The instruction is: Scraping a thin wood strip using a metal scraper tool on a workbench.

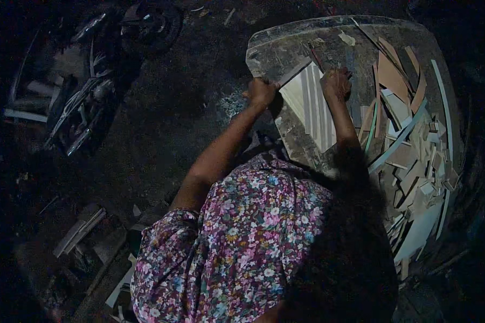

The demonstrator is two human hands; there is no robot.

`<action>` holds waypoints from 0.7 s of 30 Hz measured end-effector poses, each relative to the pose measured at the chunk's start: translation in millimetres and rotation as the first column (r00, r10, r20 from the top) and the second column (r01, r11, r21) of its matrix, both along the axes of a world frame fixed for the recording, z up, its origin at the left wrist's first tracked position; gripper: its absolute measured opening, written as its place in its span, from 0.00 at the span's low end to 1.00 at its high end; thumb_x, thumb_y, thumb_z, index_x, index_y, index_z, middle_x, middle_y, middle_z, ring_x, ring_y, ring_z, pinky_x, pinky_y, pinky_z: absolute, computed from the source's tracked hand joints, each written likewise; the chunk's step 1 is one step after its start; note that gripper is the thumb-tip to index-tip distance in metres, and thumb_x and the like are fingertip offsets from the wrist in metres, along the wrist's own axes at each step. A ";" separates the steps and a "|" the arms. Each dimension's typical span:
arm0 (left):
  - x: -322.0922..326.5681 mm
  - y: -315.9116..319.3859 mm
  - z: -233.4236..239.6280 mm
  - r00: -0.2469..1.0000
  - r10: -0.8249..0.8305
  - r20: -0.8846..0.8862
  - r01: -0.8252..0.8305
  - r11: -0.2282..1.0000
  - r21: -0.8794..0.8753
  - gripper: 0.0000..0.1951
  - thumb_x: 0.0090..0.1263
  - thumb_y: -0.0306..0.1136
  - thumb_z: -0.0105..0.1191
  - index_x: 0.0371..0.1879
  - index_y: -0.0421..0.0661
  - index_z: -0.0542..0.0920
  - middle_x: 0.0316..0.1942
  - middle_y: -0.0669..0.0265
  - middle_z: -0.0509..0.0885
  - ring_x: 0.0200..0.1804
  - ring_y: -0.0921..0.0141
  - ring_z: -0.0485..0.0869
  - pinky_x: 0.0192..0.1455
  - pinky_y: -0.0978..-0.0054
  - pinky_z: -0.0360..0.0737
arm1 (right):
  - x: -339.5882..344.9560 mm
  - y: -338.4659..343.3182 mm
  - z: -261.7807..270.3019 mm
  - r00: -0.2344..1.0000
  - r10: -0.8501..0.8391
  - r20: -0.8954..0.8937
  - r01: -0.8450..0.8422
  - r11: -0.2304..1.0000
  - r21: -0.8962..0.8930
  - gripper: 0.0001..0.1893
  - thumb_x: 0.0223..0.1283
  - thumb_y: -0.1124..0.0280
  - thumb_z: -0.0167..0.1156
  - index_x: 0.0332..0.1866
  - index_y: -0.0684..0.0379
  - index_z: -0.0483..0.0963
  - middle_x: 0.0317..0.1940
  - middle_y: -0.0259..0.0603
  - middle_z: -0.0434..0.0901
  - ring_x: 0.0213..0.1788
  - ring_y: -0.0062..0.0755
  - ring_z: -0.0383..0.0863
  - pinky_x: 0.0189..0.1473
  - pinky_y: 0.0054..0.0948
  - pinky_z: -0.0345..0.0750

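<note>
A pale sheet (297, 95) with grey and white stripes lies on a worn table (303, 48) between my two hands. My left hand (262, 92) is closed at the near end of a straight flat strip (294, 72) that runs along the sheet's upper left edge. On the sheet's right side is my right hand (336, 84), its fingers curled; whether it holds something cannot be told. A thin dark reddish stick (317, 59) slants down towards that hand from the upper left.
Many offcuts (416, 169) and long thin strips (402, 137) are heaped on the table's right side. A scrap (346, 38) lies near its far edge. On the dark floor at left are a wheel (157, 28), a pile of debris (81, 97) and boards (81, 232).
</note>
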State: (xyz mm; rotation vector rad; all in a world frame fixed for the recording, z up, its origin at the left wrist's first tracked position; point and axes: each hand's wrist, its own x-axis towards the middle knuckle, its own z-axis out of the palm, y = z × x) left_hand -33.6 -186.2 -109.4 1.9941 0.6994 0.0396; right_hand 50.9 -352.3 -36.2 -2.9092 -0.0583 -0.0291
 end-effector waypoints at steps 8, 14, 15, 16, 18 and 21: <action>4.6 -10.1 6.6 0.999 -0.049 0.008 0.049 0.998 0.048 0.11 0.42 0.36 0.53 0.13 0.39 0.75 0.16 0.54 0.75 0.25 0.59 0.75 0.31 0.58 0.65 | 14.6 -18.0 -30.8 0.983 0.110 0.146 -0.098 0.991 -0.087 0.15 0.44 0.63 0.48 0.25 0.68 0.71 0.32 0.56 0.70 0.33 0.47 0.72 0.27 0.41 0.70; -11.4 -24.7 26.0 0.999 -0.043 0.019 0.040 0.989 0.142 0.10 0.42 0.35 0.51 0.15 0.39 0.76 0.17 0.53 0.75 0.25 0.58 0.75 0.27 0.67 0.69 | 11.2 -28.0 -14.1 0.988 0.117 0.098 -0.103 0.984 -0.143 0.17 0.43 0.62 0.49 0.32 0.68 0.70 0.40 0.58 0.66 0.38 0.51 0.70 0.34 0.41 0.70; -17.6 -21.3 25.5 0.999 -0.029 0.018 0.026 0.989 0.148 0.10 0.42 0.35 0.51 0.15 0.39 0.76 0.17 0.53 0.75 0.25 0.58 0.75 0.27 0.67 0.69 | 8.7 -20.6 0.5 0.994 0.107 -0.038 -0.110 0.989 -0.097 0.18 0.44 0.62 0.49 0.34 0.68 0.69 0.41 0.60 0.66 0.40 0.51 0.70 0.36 0.40 0.70; -21.7 -23.5 19.4 0.997 0.009 0.081 -0.017 0.994 0.108 0.10 0.42 0.35 0.51 0.15 0.38 0.76 0.17 0.53 0.75 0.24 0.58 0.75 0.27 0.66 0.69 | 9.9 -19.5 6.9 0.993 0.112 -0.040 -0.115 0.989 -0.094 0.18 0.44 0.62 0.49 0.34 0.68 0.69 0.41 0.60 0.66 0.40 0.51 0.70 0.36 0.40 0.70; -22.1 -27.1 14.8 0.989 0.045 0.141 -0.054 0.997 0.063 0.10 0.42 0.34 0.51 0.15 0.38 0.75 0.17 0.52 0.75 0.24 0.58 0.75 0.27 0.66 0.69 | 12.1 -21.4 14.3 0.960 0.057 -0.274 -0.082 0.993 -0.081 0.18 0.43 0.61 0.49 0.34 0.66 0.70 0.38 0.58 0.68 0.40 0.50 0.70 0.38 0.40 0.69; -17.8 -26.1 16.5 0.987 0.106 0.120 -0.104 0.994 -0.019 0.10 0.43 0.34 0.51 0.15 0.38 0.75 0.16 0.51 0.74 0.23 0.57 0.75 0.27 0.65 0.69 | 9.5 -19.3 11.6 0.970 0.042 -0.238 -0.072 0.990 -0.119 0.18 0.43 0.61 0.49 0.36 0.65 0.69 0.36 0.55 0.70 0.39 0.49 0.70 0.39 0.39 0.69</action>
